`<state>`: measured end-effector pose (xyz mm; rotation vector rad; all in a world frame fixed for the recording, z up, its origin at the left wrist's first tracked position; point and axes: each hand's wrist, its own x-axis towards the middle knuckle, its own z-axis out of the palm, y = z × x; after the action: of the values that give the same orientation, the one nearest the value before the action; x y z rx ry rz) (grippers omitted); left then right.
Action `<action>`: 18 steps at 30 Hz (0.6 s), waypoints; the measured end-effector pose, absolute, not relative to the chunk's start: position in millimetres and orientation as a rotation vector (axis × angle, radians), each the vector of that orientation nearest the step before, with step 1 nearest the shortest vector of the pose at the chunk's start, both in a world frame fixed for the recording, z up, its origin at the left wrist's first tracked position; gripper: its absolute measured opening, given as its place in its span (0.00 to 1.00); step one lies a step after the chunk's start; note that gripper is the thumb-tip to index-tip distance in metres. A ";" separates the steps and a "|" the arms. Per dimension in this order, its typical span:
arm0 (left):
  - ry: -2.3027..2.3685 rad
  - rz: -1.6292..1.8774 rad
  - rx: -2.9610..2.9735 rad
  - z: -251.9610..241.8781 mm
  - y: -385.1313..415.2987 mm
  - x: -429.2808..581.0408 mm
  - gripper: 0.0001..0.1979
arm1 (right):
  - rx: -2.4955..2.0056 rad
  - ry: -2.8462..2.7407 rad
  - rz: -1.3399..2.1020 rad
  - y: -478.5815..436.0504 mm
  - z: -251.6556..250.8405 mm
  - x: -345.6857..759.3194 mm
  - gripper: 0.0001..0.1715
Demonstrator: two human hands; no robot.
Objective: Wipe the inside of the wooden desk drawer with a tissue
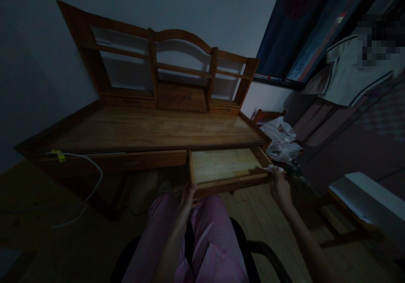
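Note:
A wooden desk (152, 129) with a shelf hutch (164, 70) stands against the wall in a dim room. Its right drawer (226, 165) is pulled out and looks empty. My left hand (188, 194) grips the drawer's front left corner, fingers curled over the edge. My right hand (280, 186) is at the drawer's right front corner, closed on a small white object (274, 169) that I cannot make out. I sit on a dark chair, pink trousers (205, 241) in view below.
A white cable (91, 177) hangs off the desk's left front. White plastic bags (280, 137) lie on a chair right of the desk. A white-topped stool or table (363, 194) stands at the right. A person in a white garment (354, 70) is at the upper right.

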<state>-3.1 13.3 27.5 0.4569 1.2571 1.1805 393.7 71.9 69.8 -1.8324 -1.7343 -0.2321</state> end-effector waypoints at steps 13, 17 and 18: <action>1.190 1.264 0.565 16.7 6.9 -0.2 0.32 | -1.723 -1.758 -0.214 33.3 59.6 301.2 0.33; 1.240 1.246 0.536 20.4 9.7 0.5 0.31 | -1.650 -1.857 -0.224 24.9 58.7 274.0 0.32; 1.253 1.240 0.524 21.8 9.8 0.6 0.30 | -1.616 -1.889 -0.254 23.1 58.0 267.0 0.32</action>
<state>0.6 9.8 21.8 0.5238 1.2529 1.2405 267.0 23.1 58.0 -1.6158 -1.8894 -0.2542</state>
